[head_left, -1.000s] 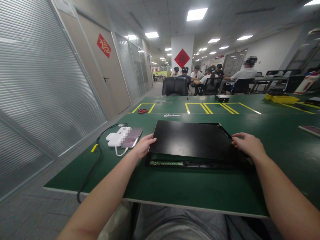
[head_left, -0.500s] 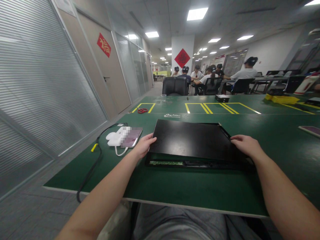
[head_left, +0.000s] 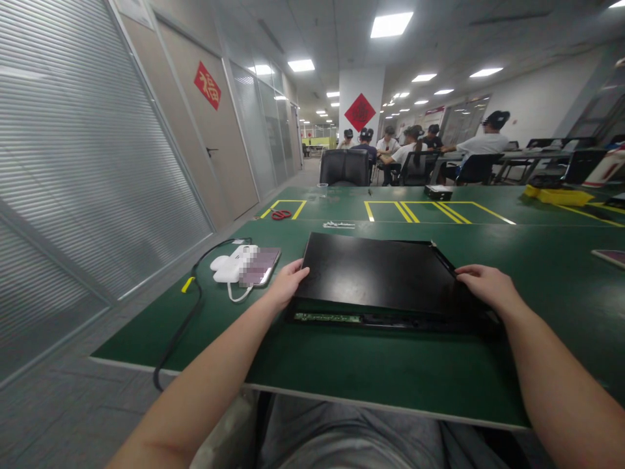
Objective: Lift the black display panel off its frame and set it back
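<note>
The left hand (head_left: 289, 285) pinches the panel (head_left: 371, 270) by its left edge; the right hand (head_left: 486, 285) seems to pinch the right. It looks stiff, slick, easy to crack: edges are best.

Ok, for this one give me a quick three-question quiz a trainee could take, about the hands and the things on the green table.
1. Multiple choice. The left hand holds the black panel at which edge?
a) its far edge
b) its right edge
c) its left edge

2. True or false? The red-handled scissors lie on top of the black panel.

3. Fill in the blank. Along the near side, below the panel, a narrow strip shows at the left; its colour is ____.

Key
1. c
2. False; the scissors lie on the table, beyond the panel and toward the left.
3. green
</note>
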A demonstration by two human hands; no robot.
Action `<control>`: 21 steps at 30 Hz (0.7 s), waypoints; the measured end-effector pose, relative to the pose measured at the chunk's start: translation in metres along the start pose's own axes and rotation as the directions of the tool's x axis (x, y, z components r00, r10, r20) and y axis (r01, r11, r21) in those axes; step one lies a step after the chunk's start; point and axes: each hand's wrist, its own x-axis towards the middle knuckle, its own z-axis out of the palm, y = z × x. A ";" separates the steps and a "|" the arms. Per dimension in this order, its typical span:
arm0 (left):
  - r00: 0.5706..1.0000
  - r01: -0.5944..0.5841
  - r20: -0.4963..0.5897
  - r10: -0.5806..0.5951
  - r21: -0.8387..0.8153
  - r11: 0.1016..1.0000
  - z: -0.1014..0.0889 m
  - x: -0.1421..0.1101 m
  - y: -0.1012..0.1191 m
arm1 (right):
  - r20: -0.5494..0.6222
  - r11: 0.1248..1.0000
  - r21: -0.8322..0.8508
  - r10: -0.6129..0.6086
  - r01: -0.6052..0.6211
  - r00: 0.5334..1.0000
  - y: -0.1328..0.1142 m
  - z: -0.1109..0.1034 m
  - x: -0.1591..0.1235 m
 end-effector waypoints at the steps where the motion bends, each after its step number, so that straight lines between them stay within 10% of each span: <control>1: 1.000 -0.011 -0.002 0.011 0.026 1.000 0.000 0.001 -0.001 | 0.004 1.000 -0.008 -0.001 0.001 1.000 0.000 0.000 0.000; 21: 0.974 -0.044 -0.140 0.178 0.655 0.755 -0.020 0.012 -0.011 | 0.064 0.999 -0.031 0.036 -0.034 0.997 0.008 -0.002 0.013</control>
